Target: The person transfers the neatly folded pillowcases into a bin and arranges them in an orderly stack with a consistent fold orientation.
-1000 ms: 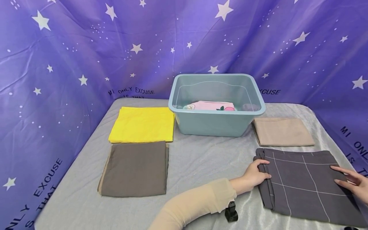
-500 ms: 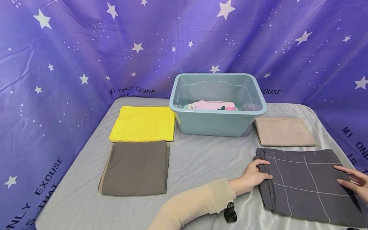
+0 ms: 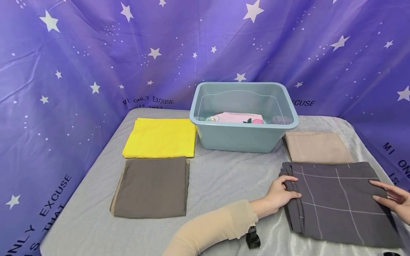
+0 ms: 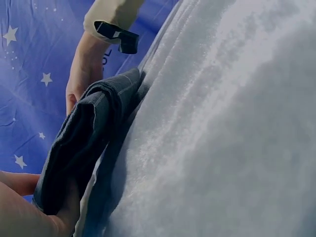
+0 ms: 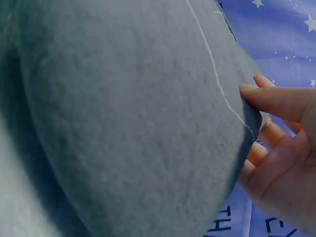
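A folded dark grey cloth with white grid lines (image 3: 333,222) lies between my two hands at the front right of the table. My left hand (image 3: 280,192) grips its thick folded left edge; in the left wrist view the fingers reach into the layers. On the opposite edge my right hand (image 3: 394,200) pinches the cloth, thumb on top and fingers underneath, as the right wrist view shows. The cloth's far edge overlaps the front of a folded beige cloth (image 3: 318,146). Seen from the left wrist, the grey stack (image 4: 74,133) shows several layers at its side.
A blue-green plastic bin (image 3: 238,138) stands at the back, with a pink printed cloth (image 3: 238,117) inside. Folded yellow cloth (image 3: 160,138) and folded brown cloth (image 3: 150,188) lie on the left of the grey-covered table (image 3: 224,177). A purple starry curtain (image 3: 173,71) hangs behind.
Both hands have shifted the grid-lined cloth slightly up and left in the head view. Its far edge now covers the front edge of the beige cloth.
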`<state>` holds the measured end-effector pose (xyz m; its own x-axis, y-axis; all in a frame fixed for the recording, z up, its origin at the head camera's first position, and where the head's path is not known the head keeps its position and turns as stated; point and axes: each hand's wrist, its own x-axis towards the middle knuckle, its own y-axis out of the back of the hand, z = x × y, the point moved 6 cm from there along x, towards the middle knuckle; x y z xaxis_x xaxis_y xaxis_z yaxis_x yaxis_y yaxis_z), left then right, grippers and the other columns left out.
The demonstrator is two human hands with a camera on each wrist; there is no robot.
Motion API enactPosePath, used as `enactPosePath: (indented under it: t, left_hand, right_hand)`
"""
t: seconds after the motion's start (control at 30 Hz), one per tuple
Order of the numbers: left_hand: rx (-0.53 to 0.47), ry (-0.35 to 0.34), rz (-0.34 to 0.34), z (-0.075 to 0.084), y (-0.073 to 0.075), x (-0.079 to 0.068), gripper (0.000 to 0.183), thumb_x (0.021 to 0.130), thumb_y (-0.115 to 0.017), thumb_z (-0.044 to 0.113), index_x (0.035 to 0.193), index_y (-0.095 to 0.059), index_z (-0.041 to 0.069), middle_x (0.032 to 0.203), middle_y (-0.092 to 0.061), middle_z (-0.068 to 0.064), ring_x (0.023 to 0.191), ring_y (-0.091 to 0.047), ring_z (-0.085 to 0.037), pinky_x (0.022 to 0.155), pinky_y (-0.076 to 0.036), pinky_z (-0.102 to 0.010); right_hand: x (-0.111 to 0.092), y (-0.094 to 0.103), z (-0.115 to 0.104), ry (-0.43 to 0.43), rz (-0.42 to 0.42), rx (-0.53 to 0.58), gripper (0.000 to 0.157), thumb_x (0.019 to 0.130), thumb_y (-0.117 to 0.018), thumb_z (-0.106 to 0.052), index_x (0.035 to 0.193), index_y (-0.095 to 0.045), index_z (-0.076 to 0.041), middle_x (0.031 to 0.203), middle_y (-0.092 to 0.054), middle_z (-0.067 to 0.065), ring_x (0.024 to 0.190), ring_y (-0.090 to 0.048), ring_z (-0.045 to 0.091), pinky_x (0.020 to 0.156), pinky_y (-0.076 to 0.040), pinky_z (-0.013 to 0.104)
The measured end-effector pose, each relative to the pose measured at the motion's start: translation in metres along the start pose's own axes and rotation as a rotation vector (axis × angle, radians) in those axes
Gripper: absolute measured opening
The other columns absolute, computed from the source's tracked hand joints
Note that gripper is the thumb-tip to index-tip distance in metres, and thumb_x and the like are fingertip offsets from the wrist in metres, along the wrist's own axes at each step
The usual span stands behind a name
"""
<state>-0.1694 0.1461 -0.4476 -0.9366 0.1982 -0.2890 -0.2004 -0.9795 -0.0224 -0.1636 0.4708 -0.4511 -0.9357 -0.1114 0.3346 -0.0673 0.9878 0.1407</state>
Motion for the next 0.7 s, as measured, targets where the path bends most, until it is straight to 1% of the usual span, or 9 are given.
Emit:
enactPosePath:
  t: [0.1, 0.13, 0.23, 0.3, 0.43, 0.5, 0.57, 0.6, 0.7]
  left_hand:
    - [-0.016, -0.014, 0.001, 0.002, 0.004, -0.001, 0.039, 0.071, -0.071, -0.007, 0.099, -0.067, 0.020, 0.066, -0.046, 0.006, 0.056, -0.037, -0.004, 0.053, -0.035, -0.017]
    - [-0.029, -0.018, 0.001, 0.002, 0.005, -0.001, 0.039, 0.071, -0.071, -0.008, 0.099, -0.067, 0.020, 0.066, -0.049, 0.005, 0.056, -0.041, -0.003, 0.053, -0.037, -0.017]
    - [-0.064, -0.037, -0.014, 0.001, 0.009, -0.001, 0.040, 0.071, -0.071, -0.008, 0.100, -0.067, 0.019, 0.073, -0.060, 0.004, 0.062, -0.052, -0.002, 0.056, -0.044, -0.017]
    - [-0.071, -0.048, -0.028, 0.001, 0.012, -0.001, 0.041, 0.072, -0.070, -0.008, 0.101, -0.066, 0.019, 0.075, -0.064, 0.002, 0.063, -0.055, -0.003, 0.057, -0.045, -0.018]
    - [-0.053, -0.059, -0.043, 0.003, 0.018, -0.003, 0.041, 0.073, -0.071, -0.006, 0.102, -0.065, 0.022, 0.063, -0.059, 0.000, 0.053, -0.048, -0.004, 0.050, -0.040, -0.018]
    - [-0.050, -0.061, -0.047, 0.005, 0.022, -0.004, 0.041, 0.072, -0.071, -0.005, 0.103, -0.066, 0.022, 0.060, -0.058, -0.002, 0.051, -0.046, -0.004, 0.049, -0.038, -0.017]
    - [-0.052, -0.065, -0.054, 0.008, 0.025, -0.006, 0.041, 0.073, -0.071, -0.005, 0.103, -0.065, 0.022, 0.065, -0.062, -0.004, 0.053, -0.048, -0.004, 0.050, -0.040, -0.018]
    - [-0.056, -0.066, -0.057, 0.009, 0.027, -0.007, 0.041, 0.073, -0.071, -0.005, 0.104, -0.065, 0.022, 0.068, -0.064, -0.006, 0.054, -0.050, -0.003, 0.051, -0.041, -0.018]
    - [-0.058, -0.067, -0.063, 0.012, 0.031, -0.009, 0.042, 0.073, -0.071, -0.005, 0.104, -0.065, 0.022, 0.074, -0.067, -0.006, 0.058, -0.053, -0.003, 0.053, -0.043, -0.018]
  right_hand:
    - [0.001, -0.001, 0.000, 0.000, 0.010, -0.049, 0.067, 0.069, -0.045, 0.034, 0.118, -0.062, -0.008, 0.101, -0.066, -0.016, 0.076, -0.063, -0.005, 0.051, -0.048, 0.013]
    - [0.001, -0.001, 0.001, -0.005, 0.009, -0.034, 0.067, 0.069, -0.045, 0.034, 0.119, -0.061, -0.007, 0.102, -0.066, -0.016, 0.076, -0.063, -0.005, 0.051, -0.049, 0.014]
    - [0.002, 0.002, 0.004, -0.010, 0.032, -0.087, 0.065, 0.069, -0.048, 0.033, 0.121, -0.059, -0.005, 0.104, -0.064, -0.018, 0.078, -0.062, -0.006, 0.052, -0.048, 0.013]
    - [0.003, 0.005, 0.008, -0.024, 0.061, -0.177, 0.064, 0.070, -0.051, 0.031, 0.123, -0.057, -0.004, 0.107, -0.061, -0.022, 0.080, -0.061, -0.009, 0.054, -0.047, 0.011]
    - [0.003, 0.015, 0.022, -0.075, 0.114, -0.442, 0.065, 0.072, -0.057, 0.025, 0.127, -0.055, -0.009, 0.109, -0.052, -0.029, 0.078, -0.056, -0.016, 0.054, -0.045, 0.008]
    - [0.003, 0.020, 0.029, -0.110, 0.121, -0.506, 0.063, 0.074, -0.060, 0.019, 0.129, -0.054, -0.011, 0.110, -0.048, -0.030, 0.077, -0.054, -0.018, 0.053, -0.044, 0.008]
    - [0.003, 0.020, 0.031, -0.129, 0.126, -0.545, 0.061, 0.075, -0.063, 0.015, 0.129, -0.053, -0.012, 0.110, -0.047, -0.030, 0.076, -0.053, -0.018, 0.053, -0.043, 0.008]
    - [0.003, 0.018, 0.029, -0.135, 0.129, -0.561, 0.061, 0.076, -0.064, 0.013, 0.130, -0.053, -0.013, 0.110, -0.046, -0.031, 0.076, -0.052, -0.019, 0.053, -0.042, 0.007]
    - [0.006, -0.005, 0.000, -0.157, 0.128, -0.588, 0.059, 0.079, -0.063, 0.008, 0.131, -0.052, -0.019, 0.112, -0.041, -0.034, 0.078, -0.047, -0.024, 0.055, -0.040, 0.005]
